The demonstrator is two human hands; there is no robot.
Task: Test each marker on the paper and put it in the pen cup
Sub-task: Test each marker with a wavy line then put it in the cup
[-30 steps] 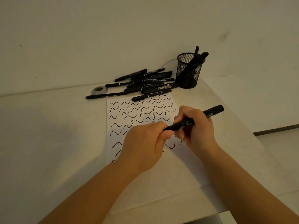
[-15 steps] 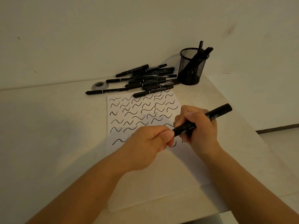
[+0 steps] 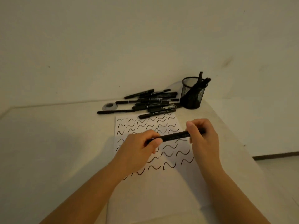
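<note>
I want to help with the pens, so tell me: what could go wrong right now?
Two things, maybe. The marker, held between the left hand and the right hand, hangs over the paper; if its tip is bare, it could smudge the squiggles or fingers. Also, the pen cup stands near the table's right edge, with markers leaning out, so a careless drop could tip it.

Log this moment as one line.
both hands: left hand and right hand hold marker | over paper | pen cup: partly filled

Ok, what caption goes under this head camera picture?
Both hands, left hand and right hand, hold one marker above squiggle-covered paper, near the pen cup.
</note>
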